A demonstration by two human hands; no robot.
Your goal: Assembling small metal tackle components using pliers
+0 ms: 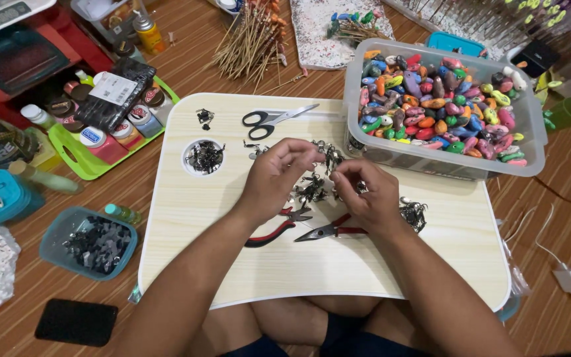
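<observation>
My left hand (275,177) and my right hand (365,195) meet over the middle of a small light wooden lap table (232,264). Both pinch small dark metal findings (328,155) from a loose pile (312,188) lying between them. Under my hands lie two red-handled pliers (279,228), one (332,230) with a long nose. More metal pieces (414,215) sit right of my right hand. A round recess in the table (204,157) holds further small metal bits.
Black-handled scissors (272,119) lie at the table's back. A clear tub (530,132) of several colourful painted beads stands at the back right. A green tray (80,162) with small jars sits left, a teal box (97,244) of dark pieces front left, skewers (249,39) beyond.
</observation>
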